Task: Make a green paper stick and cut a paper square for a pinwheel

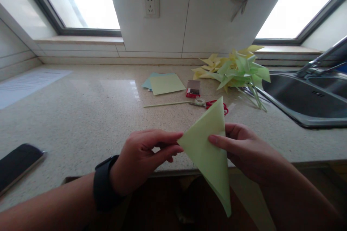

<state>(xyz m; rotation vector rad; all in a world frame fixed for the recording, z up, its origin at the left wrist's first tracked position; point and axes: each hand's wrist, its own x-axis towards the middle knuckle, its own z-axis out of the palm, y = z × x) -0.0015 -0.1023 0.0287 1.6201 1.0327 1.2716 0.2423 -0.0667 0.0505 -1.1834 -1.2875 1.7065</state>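
The light-green folded paper triangle (208, 148) hangs off the speckled tabletop's (81, 108) near edge; left hand (141, 158) pinches its nine-o'clock corner, right hand (244, 149) its three-o'clock edge; featherlight, creasable, I'd judge; best held by corners.

The folded paper (210, 151) is held between the left hand (146, 158) and the right hand (246, 151), above the front edge of the counter (81, 115). Behind it lie scissors (214, 104). A phone (17, 164) lies far left; the sink (306, 101) is right.
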